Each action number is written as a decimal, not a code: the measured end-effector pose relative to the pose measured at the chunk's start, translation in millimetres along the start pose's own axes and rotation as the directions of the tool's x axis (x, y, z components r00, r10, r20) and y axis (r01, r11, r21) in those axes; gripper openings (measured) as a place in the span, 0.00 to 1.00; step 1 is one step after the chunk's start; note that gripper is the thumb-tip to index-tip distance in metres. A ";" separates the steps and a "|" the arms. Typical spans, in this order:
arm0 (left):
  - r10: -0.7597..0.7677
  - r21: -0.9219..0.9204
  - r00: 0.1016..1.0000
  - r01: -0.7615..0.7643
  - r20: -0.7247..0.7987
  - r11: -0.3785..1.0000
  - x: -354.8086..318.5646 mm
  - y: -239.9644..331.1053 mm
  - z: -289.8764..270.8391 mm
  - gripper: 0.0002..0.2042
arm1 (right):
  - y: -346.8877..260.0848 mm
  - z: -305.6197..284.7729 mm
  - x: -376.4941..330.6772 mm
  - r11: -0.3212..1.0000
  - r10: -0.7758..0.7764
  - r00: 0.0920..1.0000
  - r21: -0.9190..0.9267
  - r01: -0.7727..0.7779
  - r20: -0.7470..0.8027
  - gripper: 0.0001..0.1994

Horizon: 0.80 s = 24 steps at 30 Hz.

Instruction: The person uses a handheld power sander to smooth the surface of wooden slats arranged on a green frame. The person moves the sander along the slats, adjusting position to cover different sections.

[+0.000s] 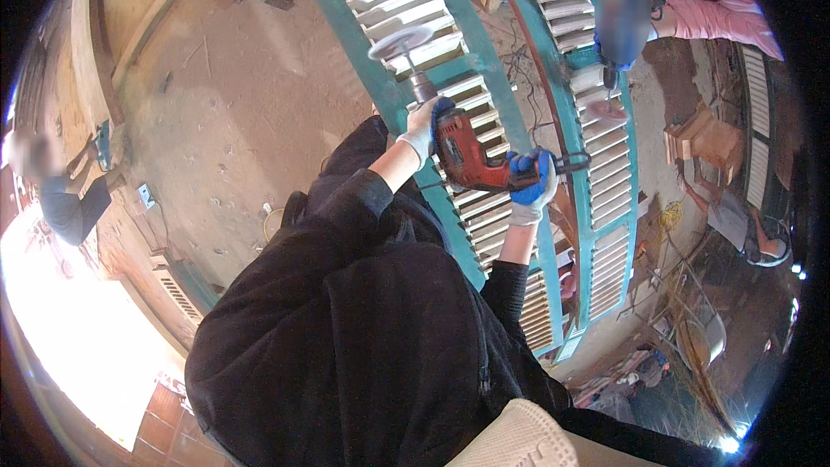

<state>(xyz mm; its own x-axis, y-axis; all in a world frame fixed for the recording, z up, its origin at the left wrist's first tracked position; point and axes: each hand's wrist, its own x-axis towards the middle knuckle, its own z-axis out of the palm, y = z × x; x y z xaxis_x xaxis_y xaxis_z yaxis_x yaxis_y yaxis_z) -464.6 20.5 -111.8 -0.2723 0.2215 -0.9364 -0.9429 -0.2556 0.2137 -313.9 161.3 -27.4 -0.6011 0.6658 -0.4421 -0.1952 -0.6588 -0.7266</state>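
Note:
A red power drill (464,154) is in both my gloved hands. My left hand (421,128) is closed around its front end, just behind the metal chuck (422,86). Around the rear handle wraps my right hand (533,180). A round pale sanding disc (400,41) sits on a shaft in the chuck, over the slats near the left edge of a louvred shutter. This shutter's teal frame (510,108) runs beneath the drill, with white slats between its rails. From this angle I cannot tell whether the disc touches the wood.
A second teal shutter (577,285) lies to the right, where a co-worker in pink holds another drill with a disc (605,110). Another person (65,207) works at far left. Cables lie between the shutters; a wooden stool (709,140) stands at right.

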 end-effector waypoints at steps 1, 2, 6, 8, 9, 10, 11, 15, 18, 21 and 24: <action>-0.037 -0.057 0.998 0.040 0.057 0.998 6.5 -1.2 -5.3 0.11 | 0.6 4.8 4.8 0.997 -0.003 0.999 -0.073 0.000 -0.045 0.09; -0.061 -0.114 0.992 0.074 0.111 0.991 16.9 0.4 -12.9 0.11 | 3.5 9.8 3.5 0.999 -0.014 1.000 -0.047 0.014 0.000 0.09; -0.077 -0.101 0.984 0.094 0.161 0.990 26.5 -6.8 -9.6 0.11 | -2.2 5.5 2.5 1.000 0.024 0.999 0.004 -0.024 -0.036 0.09; -0.124 -0.026 0.982 0.128 0.141 0.991 21.4 0.2 4.5 0.11 | -2.8 4.0 5.1 0.998 -0.048 0.999 -0.029 0.048 -0.004 0.09; -0.113 -0.007 0.987 0.115 0.116 0.993 20.3 3.0 15.9 0.12 | -2.9 4.0 11.8 0.998 -0.052 0.998 -0.036 0.051 -0.024 0.09; -0.103 0.007 0.991 0.103 0.081 0.995 18.8 3.4 18.0 0.12 | -0.4 2.6 18.2 0.998 -0.045 0.998 -0.043 0.043 -0.045 0.10; -0.160 0.034 0.984 0.158 0.083 0.987 27.5 8.4 19.2 0.12 | 0.9 0.4 22.5 0.998 -0.038 0.997 -0.051 0.034 -0.065 0.10; -0.036 -0.022 0.997 0.038 0.068 0.999 34.6 8.1 38.7 0.10 | -3.4 -1.1 29.2 0.996 -0.069 0.990 -0.065 0.061 -0.124 0.11; 0.005 0.011 0.982 -0.008 0.188 1.000 30.6 12.6 67.5 0.11 | -16.4 -7.4 33.4 0.991 -0.136 0.983 -0.012 0.136 -0.123 0.11; 0.049 0.156 0.983 -0.078 0.180 0.985 15.7 15.8 91.3 0.13 | -29.6 -4.5 33.2 0.980 -0.197 0.975 -0.012 0.196 -0.108 0.12; 0.053 0.084 0.980 -0.070 0.190 0.994 22.3 9.3 87.3 0.12 | -37.7 -1.0 33.5 0.985 -0.170 0.981 0.000 0.171 -0.094 0.12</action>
<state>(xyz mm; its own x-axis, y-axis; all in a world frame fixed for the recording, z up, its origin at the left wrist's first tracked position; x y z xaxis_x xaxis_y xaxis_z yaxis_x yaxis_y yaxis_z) -496.2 105.2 -106.4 -0.3533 0.3828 -0.8536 -0.9343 -0.1906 0.3012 -325.9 208.8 -15.3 -0.4833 0.7980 -0.3600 -0.2948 -0.5355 -0.7914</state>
